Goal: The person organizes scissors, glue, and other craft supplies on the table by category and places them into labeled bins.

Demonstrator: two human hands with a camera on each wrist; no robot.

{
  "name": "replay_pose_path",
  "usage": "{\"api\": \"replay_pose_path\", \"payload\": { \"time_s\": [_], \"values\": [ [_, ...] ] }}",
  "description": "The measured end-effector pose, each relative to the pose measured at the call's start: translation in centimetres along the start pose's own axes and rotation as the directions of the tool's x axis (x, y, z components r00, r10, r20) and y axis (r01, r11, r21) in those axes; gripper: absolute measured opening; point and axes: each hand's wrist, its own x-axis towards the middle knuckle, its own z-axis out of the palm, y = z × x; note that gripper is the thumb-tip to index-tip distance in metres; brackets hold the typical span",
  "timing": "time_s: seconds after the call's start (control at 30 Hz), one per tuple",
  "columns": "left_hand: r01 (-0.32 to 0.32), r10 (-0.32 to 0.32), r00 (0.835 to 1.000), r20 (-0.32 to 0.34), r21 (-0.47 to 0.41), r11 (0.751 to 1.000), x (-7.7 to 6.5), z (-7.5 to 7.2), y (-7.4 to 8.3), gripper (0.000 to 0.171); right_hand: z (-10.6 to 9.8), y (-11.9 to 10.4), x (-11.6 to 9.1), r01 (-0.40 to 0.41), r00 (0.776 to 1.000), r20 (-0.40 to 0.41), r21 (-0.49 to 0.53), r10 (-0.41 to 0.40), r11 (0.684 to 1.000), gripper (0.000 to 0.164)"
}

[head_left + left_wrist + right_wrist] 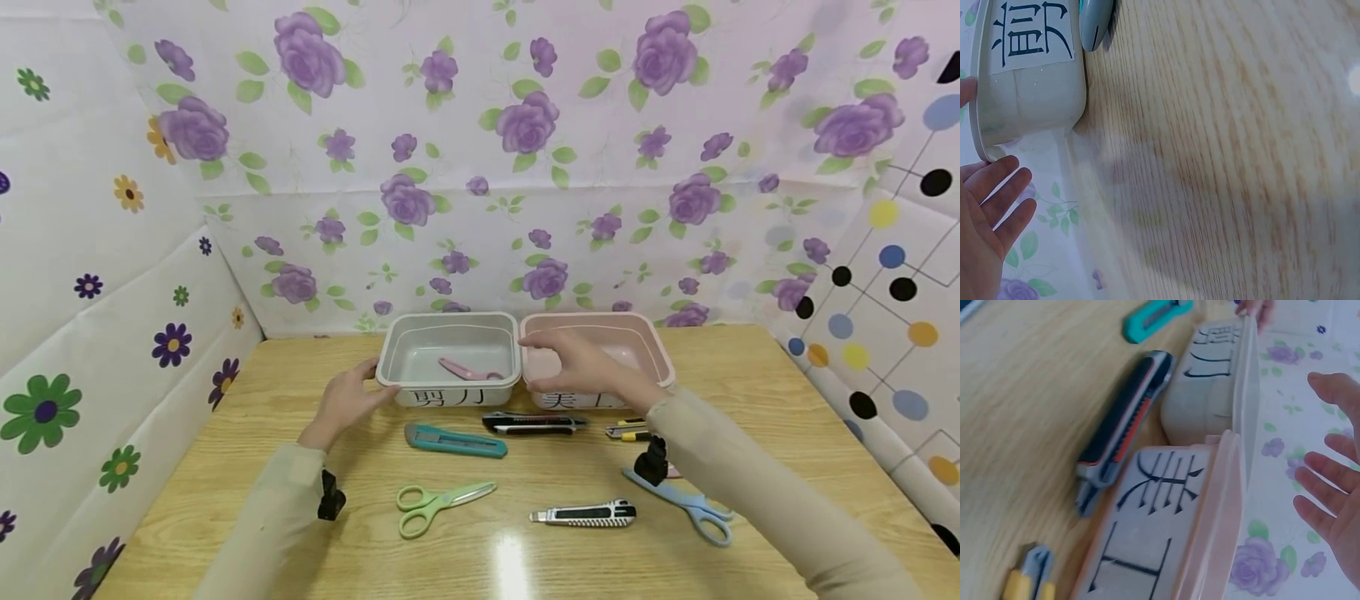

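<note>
My left hand [347, 406] rests at the left end of a grey plastic bin [386, 354], thumb at the front rim, fingers straight along its side. Inside that bin lies a pair of pink scissors [468, 369]. Over the pink bin [662, 354] beside it hovers my right hand [576, 364], empty, with thumb and fingers spread apart. Both bins carry white labels with black characters. In front of them lie a black utility knife [534, 423], a teal utility knife [456, 442] and a yellow-and-black cutter [628, 430], partly covered by the right sleeve.
Nearer on the wooden table [360, 550] are green-handled scissors [444, 504], a silver-and-black utility knife [583, 514] and blue scissors [686, 504]. A bit of something pink [673, 472] shows beside the right sleeve. Flowered cloth [480, 183] hangs behind the bins.
</note>
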Motion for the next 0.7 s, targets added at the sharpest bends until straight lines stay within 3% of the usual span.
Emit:
{"api": "replay_pose_path", "payload": {
  "time_s": [0.3, 0.5, 0.7],
  "values": [
    [-0.001, 0.001, 1.0, -0.007, -0.006, 1.0, 0.0, 0.0, 0.0, 0.068, 0.3, -0.8, -3.8, -0.061, 0.997, 0.05, -0.056, 0.064, 0.997, 0.065],
    [-0.001, 0.001, 1.0, -0.001, -0.007, 1.0, 0.0, 0.0, -0.1, 0.068, 0.2, -0.8, -5.9, -0.051, 0.997, 0.048, -0.08, 0.055, 0.995, 0.065],
    [0.014, -0.014, 1.0, 0.018, 0.008, 1.0, 0.0, 0.1, 0.0, 0.07, 0.4, 0.0, -8.3, -0.092, 0.995, 0.023, -0.081, 0.094, 0.992, 0.064]
  ]
}}
